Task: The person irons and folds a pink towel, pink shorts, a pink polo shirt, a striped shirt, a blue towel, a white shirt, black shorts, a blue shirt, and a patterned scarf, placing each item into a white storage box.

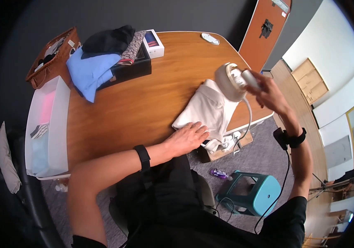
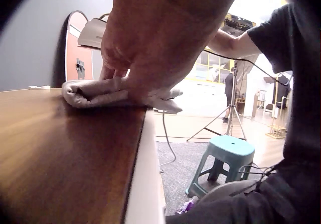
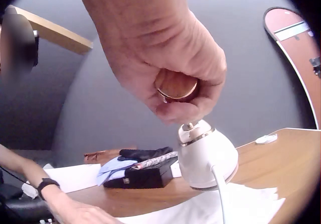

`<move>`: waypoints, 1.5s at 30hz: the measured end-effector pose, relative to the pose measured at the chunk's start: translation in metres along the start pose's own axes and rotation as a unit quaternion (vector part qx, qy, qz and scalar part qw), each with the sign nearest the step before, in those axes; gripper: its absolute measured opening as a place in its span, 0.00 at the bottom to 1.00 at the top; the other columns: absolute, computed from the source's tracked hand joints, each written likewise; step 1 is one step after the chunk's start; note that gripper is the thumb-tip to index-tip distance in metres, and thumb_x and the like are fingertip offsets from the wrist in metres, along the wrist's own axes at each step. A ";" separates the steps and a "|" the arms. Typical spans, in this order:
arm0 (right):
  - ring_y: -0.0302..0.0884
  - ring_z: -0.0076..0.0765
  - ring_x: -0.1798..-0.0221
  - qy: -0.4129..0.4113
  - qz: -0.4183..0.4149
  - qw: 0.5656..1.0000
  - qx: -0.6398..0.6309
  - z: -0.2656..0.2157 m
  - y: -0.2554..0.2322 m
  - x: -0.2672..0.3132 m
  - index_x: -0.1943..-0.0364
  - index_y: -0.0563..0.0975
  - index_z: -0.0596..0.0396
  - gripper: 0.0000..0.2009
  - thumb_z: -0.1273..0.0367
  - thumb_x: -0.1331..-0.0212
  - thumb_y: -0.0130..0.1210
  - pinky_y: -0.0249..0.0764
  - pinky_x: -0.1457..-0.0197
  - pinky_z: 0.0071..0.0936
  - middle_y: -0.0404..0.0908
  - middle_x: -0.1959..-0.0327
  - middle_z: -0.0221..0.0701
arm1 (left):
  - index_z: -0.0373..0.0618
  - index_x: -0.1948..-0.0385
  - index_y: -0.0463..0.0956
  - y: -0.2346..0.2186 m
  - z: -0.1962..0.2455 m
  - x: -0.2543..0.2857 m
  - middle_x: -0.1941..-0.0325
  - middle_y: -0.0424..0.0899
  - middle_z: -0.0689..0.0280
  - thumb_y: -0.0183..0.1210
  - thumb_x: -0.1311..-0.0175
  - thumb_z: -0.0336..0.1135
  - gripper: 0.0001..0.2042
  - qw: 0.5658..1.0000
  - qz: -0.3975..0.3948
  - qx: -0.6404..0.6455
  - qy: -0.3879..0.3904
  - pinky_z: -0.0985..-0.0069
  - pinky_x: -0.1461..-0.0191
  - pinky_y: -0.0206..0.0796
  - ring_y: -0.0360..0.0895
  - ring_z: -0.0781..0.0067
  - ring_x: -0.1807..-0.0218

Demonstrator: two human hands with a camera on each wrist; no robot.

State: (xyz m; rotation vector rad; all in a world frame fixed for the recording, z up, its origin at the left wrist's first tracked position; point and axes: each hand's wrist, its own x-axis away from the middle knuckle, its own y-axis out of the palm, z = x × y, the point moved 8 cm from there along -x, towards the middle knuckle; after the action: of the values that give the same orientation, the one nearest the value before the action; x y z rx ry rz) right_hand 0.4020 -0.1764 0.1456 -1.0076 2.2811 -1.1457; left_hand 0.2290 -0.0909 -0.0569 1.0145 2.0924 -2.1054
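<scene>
A cream garment (image 1: 204, 107) lies folded at the table's near right edge. My left hand (image 1: 187, 137) rests on its near end, fingers extended; the left wrist view shows the cloth (image 2: 93, 94) layered beneath that hand (image 2: 155, 48). With fingers curled round its handle, my right hand (image 1: 270, 93) holds a white handheld garment steamer (image 1: 228, 82) above the garment's far right part. The right wrist view has the steamer's rounded body (image 3: 205, 156) hanging below my right hand (image 3: 170, 58), its cord (image 3: 219, 194) trailing down.
A blue cloth (image 1: 90, 68) and dark clothes sit on a black box (image 1: 133, 70), beside a brown basket (image 1: 53, 58) and a white bin (image 1: 61, 124). A small white object (image 1: 210, 39) lies at the far edge. A teal stool (image 1: 251, 192) stands on the floor.
</scene>
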 end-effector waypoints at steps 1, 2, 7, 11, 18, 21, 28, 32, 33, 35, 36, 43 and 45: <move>0.79 0.24 0.72 0.001 -0.019 1.000 0.012 -0.009 0.008 0.004 0.29 0.72 0.56 0.28 0.65 0.31 0.63 0.78 0.66 0.27 0.88 0.59 0.40 | 0.37 0.40 0.76 -0.002 -0.001 0.001 0.34 0.78 0.55 0.56 0.34 0.34 0.22 1.000 -0.004 -0.023 0.003 0.54 0.39 0.73 0.73 0.50 0.33; 0.83 0.30 0.66 -0.067 -0.036 0.996 0.047 -0.016 0.021 0.002 0.28 0.71 0.55 0.29 0.65 0.31 0.64 0.80 0.59 0.30 0.88 0.56 0.45 | 0.36 0.40 0.76 -0.004 0.001 0.002 0.35 0.79 0.54 0.56 0.34 0.35 0.22 0.999 -0.009 -0.046 0.006 0.54 0.41 0.74 0.74 0.50 0.34; 0.87 0.56 0.54 -0.239 -0.114 0.961 0.079 -0.045 0.093 0.003 0.27 0.70 0.53 0.30 0.62 0.32 0.61 0.80 0.45 0.46 0.87 0.55 0.54 | 0.24 0.56 0.82 -0.009 0.010 0.007 0.58 0.86 0.40 0.58 0.42 0.36 0.20 0.981 -0.009 -0.190 -0.027 0.65 0.59 0.77 0.83 0.55 0.59; 0.84 0.64 0.54 -0.188 -0.141 0.951 0.203 -0.035 0.125 -0.009 0.26 0.66 0.52 0.32 0.60 0.32 0.59 0.78 0.47 0.51 0.86 0.60 0.54 | 0.23 0.57 0.83 -0.011 0.002 0.010 0.59 0.86 0.37 0.58 0.43 0.35 0.20 0.976 -0.027 -0.213 -0.026 0.63 0.61 0.79 0.85 0.50 0.59; 0.84 0.65 0.60 -0.158 -0.110 0.955 0.227 -0.040 0.133 -0.015 0.26 0.67 0.47 0.29 0.52 0.27 0.53 0.79 0.53 0.54 0.86 0.66 0.54 | 0.20 0.59 0.83 -0.012 0.008 0.006 0.58 0.86 0.36 0.58 0.43 0.35 0.20 0.974 -0.050 -0.218 -0.014 0.65 0.63 0.77 0.84 0.50 0.58; 0.84 0.64 0.64 -0.138 -0.091 0.951 0.261 -0.036 0.120 -0.019 0.27 0.69 0.45 0.27 0.53 0.26 0.52 0.79 0.58 0.55 0.85 0.69 0.53 | 0.21 0.63 0.82 -0.018 0.010 0.007 0.63 0.85 0.42 0.59 0.44 0.35 0.19 0.971 -0.040 -0.235 -0.007 0.71 0.68 0.73 0.81 0.57 0.62; 0.85 0.65 0.61 -0.094 0.026 0.956 0.277 0.009 0.087 -0.063 0.36 0.75 0.49 0.21 0.55 0.27 0.51 0.82 0.56 0.56 0.87 0.64 0.51 | 0.29 0.74 0.80 -0.012 0.010 0.002 0.77 0.74 0.64 0.60 0.44 0.31 0.10 0.966 -0.066 -0.250 0.008 0.77 0.76 0.59 0.69 0.70 0.70; 0.87 0.62 0.58 -0.013 0.057 0.949 0.310 0.033 0.071 -0.096 0.47 0.78 0.50 0.17 0.55 0.26 0.48 0.83 0.54 0.55 0.88 0.62 0.49 | 0.30 0.68 0.86 -0.013 0.012 0.001 0.76 0.77 0.61 0.60 0.41 0.31 0.11 0.966 -0.094 -0.237 0.042 0.74 0.74 0.58 0.68 0.69 0.72; 0.87 0.61 0.58 0.006 0.046 0.948 0.315 0.038 0.067 -0.103 0.46 0.79 0.50 0.17 0.55 0.26 0.48 0.84 0.53 0.53 0.88 0.62 0.48 | 0.30 0.70 0.84 -0.013 0.012 0.001 0.76 0.76 0.63 0.60 0.41 0.31 0.10 0.964 -0.103 -0.242 0.032 0.75 0.74 0.58 0.68 0.70 0.71; 0.88 0.59 0.57 0.032 0.062 0.951 0.302 0.058 0.058 -0.117 0.44 0.80 0.49 0.19 0.55 0.28 0.48 0.84 0.53 0.51 0.88 0.61 0.47 | 0.30 0.74 0.81 -0.011 0.011 0.001 0.76 0.73 0.66 0.61 0.41 0.31 0.10 0.960 -0.119 -0.255 0.007 0.76 0.75 0.57 0.69 0.70 0.68; 0.88 0.59 0.57 0.067 0.030 0.957 0.280 0.069 0.056 -0.121 0.42 0.79 0.49 0.20 0.55 0.29 0.49 0.84 0.52 0.51 0.88 0.60 0.48 | 0.30 0.73 0.81 -0.011 0.011 0.000 0.76 0.74 0.65 0.61 0.41 0.31 0.10 0.958 -0.107 -0.264 0.006 0.76 0.75 0.58 0.70 0.69 0.68; 0.87 0.58 0.52 0.035 0.073 0.953 0.293 0.054 0.037 -0.109 0.34 0.77 0.42 0.24 0.54 0.32 0.52 0.82 0.49 0.50 0.88 0.56 0.46 | 0.31 0.54 0.81 -0.021 0.004 -0.006 0.53 0.82 0.50 0.63 0.38 0.34 0.16 0.987 -0.108 -0.116 -0.037 0.65 0.56 0.75 0.80 0.53 0.53; 0.86 0.60 0.52 0.001 0.064 0.959 0.277 0.022 0.038 -0.090 0.32 0.75 0.42 0.25 0.53 0.31 0.52 0.82 0.49 0.50 0.88 0.55 0.47 | 0.32 0.46 0.78 -0.027 0.010 -0.005 0.41 0.79 0.48 0.63 0.38 0.35 0.21 0.999 -0.036 0.007 -0.026 0.60 0.51 0.76 0.78 0.49 0.43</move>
State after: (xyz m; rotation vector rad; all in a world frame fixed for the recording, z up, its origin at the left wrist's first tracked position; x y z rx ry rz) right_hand 0.4595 -0.1052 0.1043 -0.6263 1.8207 -1.5971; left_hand 0.2173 -0.0990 -0.0313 0.8876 2.1232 -2.1572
